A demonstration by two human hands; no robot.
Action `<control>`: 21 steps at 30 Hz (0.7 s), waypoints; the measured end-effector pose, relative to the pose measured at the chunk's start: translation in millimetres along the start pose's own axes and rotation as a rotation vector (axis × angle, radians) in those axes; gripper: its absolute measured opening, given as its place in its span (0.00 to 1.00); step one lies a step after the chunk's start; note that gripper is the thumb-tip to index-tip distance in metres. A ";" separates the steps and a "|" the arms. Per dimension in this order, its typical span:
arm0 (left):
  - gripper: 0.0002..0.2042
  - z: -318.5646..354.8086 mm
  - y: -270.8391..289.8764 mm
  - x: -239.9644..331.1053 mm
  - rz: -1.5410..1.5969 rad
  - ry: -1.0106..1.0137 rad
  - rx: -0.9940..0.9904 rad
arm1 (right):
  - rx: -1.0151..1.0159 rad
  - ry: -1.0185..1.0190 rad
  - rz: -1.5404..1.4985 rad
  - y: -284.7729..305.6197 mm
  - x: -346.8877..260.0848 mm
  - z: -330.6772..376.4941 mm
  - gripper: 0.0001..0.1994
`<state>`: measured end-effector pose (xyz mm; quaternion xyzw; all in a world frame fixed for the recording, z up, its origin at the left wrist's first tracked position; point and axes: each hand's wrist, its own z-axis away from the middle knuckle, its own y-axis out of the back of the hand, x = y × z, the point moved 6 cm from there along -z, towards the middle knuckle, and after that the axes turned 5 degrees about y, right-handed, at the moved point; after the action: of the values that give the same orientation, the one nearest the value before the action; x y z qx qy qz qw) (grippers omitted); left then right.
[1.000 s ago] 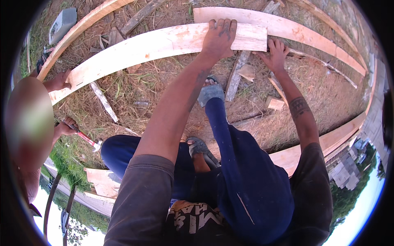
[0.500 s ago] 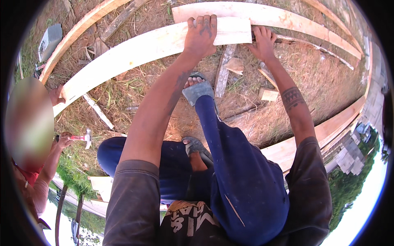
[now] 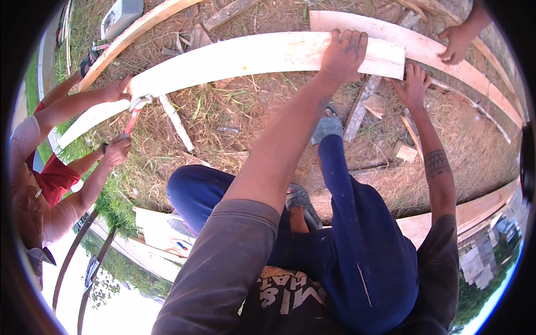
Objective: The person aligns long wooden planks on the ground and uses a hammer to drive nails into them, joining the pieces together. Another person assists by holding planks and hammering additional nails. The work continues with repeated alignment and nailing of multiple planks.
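Observation:
A long pale wooden plank (image 3: 240, 58) runs across the upper part of the view, bending with the lens. My left hand (image 3: 345, 54) is closed over it near its right end, fingers curled across the far edge. Just past that end, my right hand (image 3: 410, 86) reaches out with its fingers spread, touching around the plank's corner; what lies under its fingertips is partly hidden. At the left, a co-worker's hand (image 3: 116, 89) rests on the same plank. Their other hand (image 3: 116, 149) grips a red-handled claw hammer (image 3: 133, 120), its head at the plank's near edge.
A second plank (image 3: 446, 64) lies beyond on the right, with another person's hand (image 3: 456, 43) over it. Wood offcuts (image 3: 405, 151) and a pale stick (image 3: 176, 123) lie on the dry grass. A grey block (image 3: 121, 18) stands at the far left. More boards (image 3: 416, 228) lie at the right.
The view has swung left, so everything sits farther right. The co-worker's hammer has come up to the plank's edge. Another hand has appeared at the upper right. My hands keep their places.

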<state>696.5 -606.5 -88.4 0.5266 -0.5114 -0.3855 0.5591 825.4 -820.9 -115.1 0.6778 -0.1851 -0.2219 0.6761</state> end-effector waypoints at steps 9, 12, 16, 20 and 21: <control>0.54 3.7 -0.5 1.8 -0.043 0.009 -0.010 | -0.072 -0.052 0.016 -19.3 11.7 4.2 0.38; 0.53 4.1 1.8 2.3 -0.026 0.003 -0.022 | -0.079 -0.073 0.012 -24.9 13.6 5.4 0.39; 0.51 4.4 4.0 -1.2 -0.013 0.004 0.013 | -0.074 -0.061 0.009 -31.4 14.9 5.0 0.40; 0.51 1.9 5.7 -2.1 -0.010 -0.011 0.062 | 0.011 0.009 0.025 -24.3 16.6 1.6 0.37; 0.53 -0.6 2.8 -0.7 -0.007 -0.007 0.006 | -0.023 -0.002 0.019 -24.0 17.9 0.7 0.36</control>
<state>696.7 -605.3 -85.7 0.5286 -0.5127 -0.3880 0.5542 838.8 -831.0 -140.0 0.6680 -0.1897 -0.2181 0.6858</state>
